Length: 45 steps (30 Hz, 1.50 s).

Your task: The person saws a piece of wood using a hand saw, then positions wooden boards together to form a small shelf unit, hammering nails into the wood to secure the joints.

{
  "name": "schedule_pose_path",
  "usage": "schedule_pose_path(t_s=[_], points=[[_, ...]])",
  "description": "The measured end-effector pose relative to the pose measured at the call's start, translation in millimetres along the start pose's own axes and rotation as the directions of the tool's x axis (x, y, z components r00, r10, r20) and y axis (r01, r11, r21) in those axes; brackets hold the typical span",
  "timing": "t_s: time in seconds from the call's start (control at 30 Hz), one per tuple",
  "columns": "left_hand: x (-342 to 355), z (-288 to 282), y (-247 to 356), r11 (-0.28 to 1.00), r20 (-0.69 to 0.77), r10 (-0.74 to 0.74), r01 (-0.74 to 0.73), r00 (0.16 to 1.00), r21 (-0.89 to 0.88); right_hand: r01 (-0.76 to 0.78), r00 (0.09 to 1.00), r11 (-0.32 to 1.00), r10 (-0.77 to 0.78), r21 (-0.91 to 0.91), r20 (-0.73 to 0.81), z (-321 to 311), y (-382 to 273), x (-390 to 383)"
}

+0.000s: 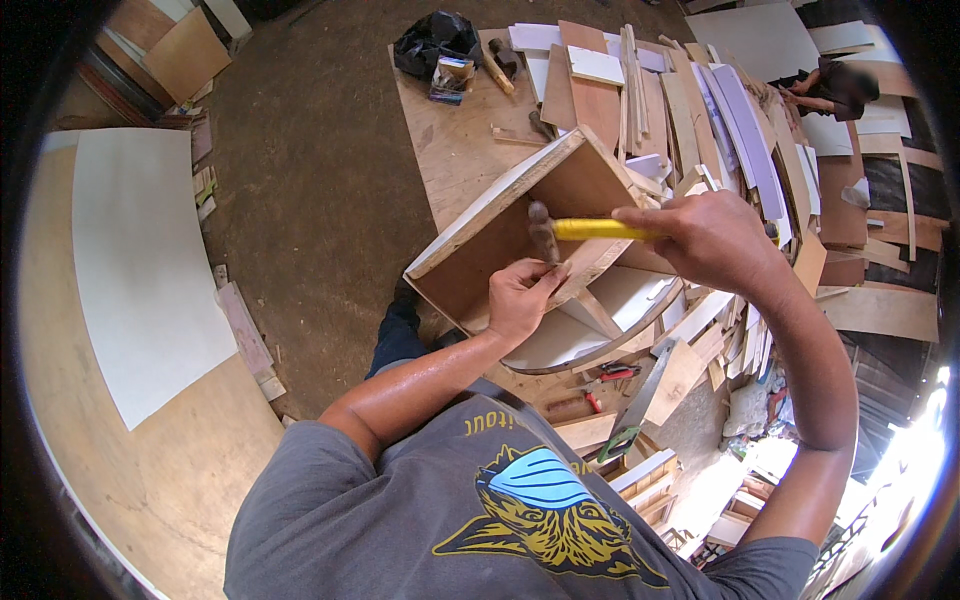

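Note:
My right hand [700,235] is closed round the yellow handle of a hammer [590,229], whose metal head hangs just above my left fingers. My left hand [515,300] is pinched at the near wooden edge of an open box [470,235]; what sits between the fingertips is too small to make out. The box has a white outer edge and brown inner panels, and rests tilted on a curved wooden piece [575,340] with white panels beside it.
A black bag [435,45] and stacked boards [700,120] lie beyond. A saw [640,400] and red-handled pliers [612,372] are below the box. A large white sheet [140,260] is at left. Another person [845,90] is at the upper right.

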<state>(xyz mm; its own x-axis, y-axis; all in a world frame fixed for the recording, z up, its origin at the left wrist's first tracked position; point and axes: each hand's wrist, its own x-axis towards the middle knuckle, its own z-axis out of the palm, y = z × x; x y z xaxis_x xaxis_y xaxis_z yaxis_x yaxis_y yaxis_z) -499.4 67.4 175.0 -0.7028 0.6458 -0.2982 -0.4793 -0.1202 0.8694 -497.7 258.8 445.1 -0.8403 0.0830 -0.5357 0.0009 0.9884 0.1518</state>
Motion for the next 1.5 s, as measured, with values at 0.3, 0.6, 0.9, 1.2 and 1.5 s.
schedule_pose_path(t_s=[0.3, 0.6, 0.9, 1.2, 1.5], points=[[-1, 0, 10, 0.999, -0.011, -0.017, 0.017, 1.000, 0.037, -0.020, 1.000, 0.999, 0.020, -0.026, -0.015, -13, -13, 4], [0, 2, 10, 0.981, -0.025, 0.110, -0.105, 0.994, 0.160, -0.056, 0.997, 0.996, 0.060, -0.075, 0.058, -21, -19, 10], [0, 0, 7, 0.988, -0.019, 0.075, -0.072, 0.997, 0.135, -0.032, 0.999, 0.998, 0.031, -0.050, -0.016, -22, -18, 14], [0, 1, 6, 0.994, -0.032, 0.027, -0.023, 0.999, 0.103, -0.016, 0.998, 1.000, 0.016, -0.003, -0.065, -18, -20, 16], [0, 2, 11, 0.991, -0.024, 0.076, -0.073, 0.997, 0.113, -0.040, 0.996, 0.995, 0.047, -0.095, 0.078, -26, -23, 17]])
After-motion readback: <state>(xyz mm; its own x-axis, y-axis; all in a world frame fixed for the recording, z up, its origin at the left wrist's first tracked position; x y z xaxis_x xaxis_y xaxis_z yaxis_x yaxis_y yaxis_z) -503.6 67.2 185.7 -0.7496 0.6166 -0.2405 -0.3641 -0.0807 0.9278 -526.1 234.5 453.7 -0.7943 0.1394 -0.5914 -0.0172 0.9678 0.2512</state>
